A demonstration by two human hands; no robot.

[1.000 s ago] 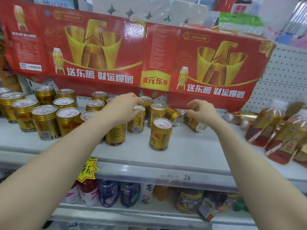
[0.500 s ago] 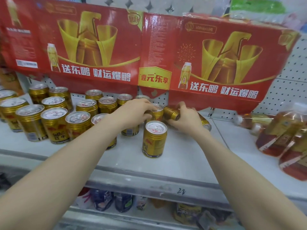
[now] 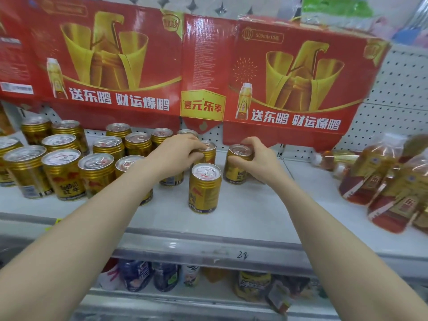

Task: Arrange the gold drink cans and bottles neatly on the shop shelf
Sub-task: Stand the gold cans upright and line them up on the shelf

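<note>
my left hand (image 3: 176,156): fingers curled over the rim of the back can (image 3: 209,154) | my right hand (image 3: 261,163): fingers wrapped round the second can (image 3: 236,169), upright, just right of it | lone can (image 3: 205,191) stands in front, between them | other cans (image 3: 62,172) clustered left on the shelf (image 3: 243,218) | bottles (image 3: 370,179) lying at far right

Soft light is filling the shop.
A red-and-gold cardboard banner (image 3: 208,54) is hanging on a white perforated metal back panel (image 3: 403,89) above a white metal shelf (image 3: 254,216).
</note>
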